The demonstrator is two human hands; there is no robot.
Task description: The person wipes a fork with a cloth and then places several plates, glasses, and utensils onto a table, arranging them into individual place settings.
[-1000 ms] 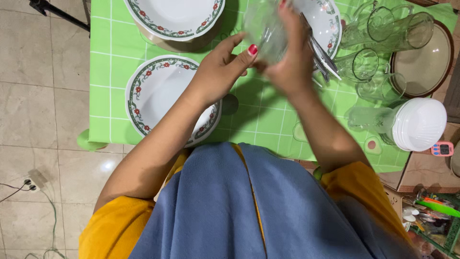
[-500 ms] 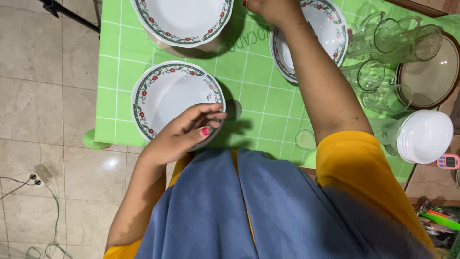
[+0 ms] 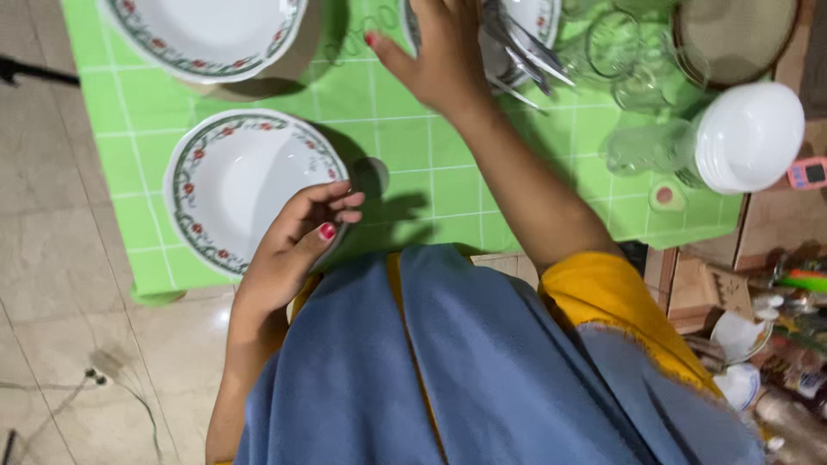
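A green checked tablecloth (image 3: 413, 164) is covering the table and everything is lying on it. The nearest floral-rimmed plate (image 3: 245, 185) is sitting at the cloth's near-left part, and a second plate of the same pattern (image 3: 202, 34) is lying beyond it, toward the far edge. A stack of white bowls (image 3: 749, 138) is standing at the cloth's right edge, with clear glasses (image 3: 629, 69) lying on their sides just beside it. At the cloth's far side, the right hand (image 3: 444, 56) is stretching over a third floral plate (image 3: 530, 17) — its fingers are spread open and touching the metal cutlery (image 3: 525, 52) resting there, but I cannot tell whether they are gripping any piece. The left hand (image 3: 297, 241) is hovering at the near rim of the nearest plate, fingers loosely curled and holding nothing.
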